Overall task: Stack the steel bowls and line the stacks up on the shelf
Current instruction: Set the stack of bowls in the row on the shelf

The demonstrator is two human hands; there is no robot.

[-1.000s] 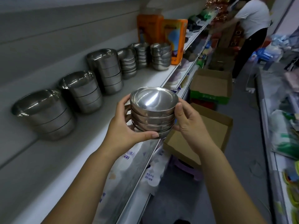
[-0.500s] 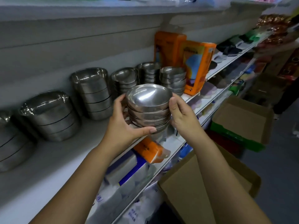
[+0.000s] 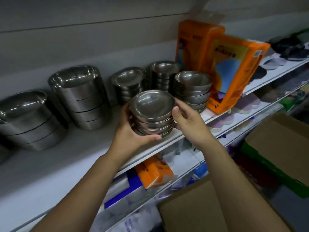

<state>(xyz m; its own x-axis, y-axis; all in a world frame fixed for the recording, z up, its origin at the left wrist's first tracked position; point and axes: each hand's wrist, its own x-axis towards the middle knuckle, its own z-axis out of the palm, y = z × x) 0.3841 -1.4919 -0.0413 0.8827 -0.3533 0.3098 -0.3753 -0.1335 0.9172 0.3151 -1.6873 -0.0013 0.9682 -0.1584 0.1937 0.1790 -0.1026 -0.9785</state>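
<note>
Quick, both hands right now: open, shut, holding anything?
Left hand: grips the stack of small steel bowls, thumb under its front.
Right hand: holds the same stack's right side.

1. Held stack (image 3: 152, 114): over the front edge of the shelf (image 3: 83, 156), left hand (image 3: 132, 131) and right hand (image 3: 189, 124) on either side of it.
2. Left of held stack: near big stack (image 3: 83, 97), then far big stack (image 3: 26, 121).
3. Behind held stack: two small stacks (image 3: 128, 82).
4. Right of held stack, slightly behind: another stack (image 3: 192, 89), then upright boxes (image 3: 234, 72).

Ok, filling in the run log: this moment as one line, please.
step: shelving | left hand: grips bowl stack | right hand: grips bowl stack | bowl stack: over shelf front edge, set down unclear
</note>
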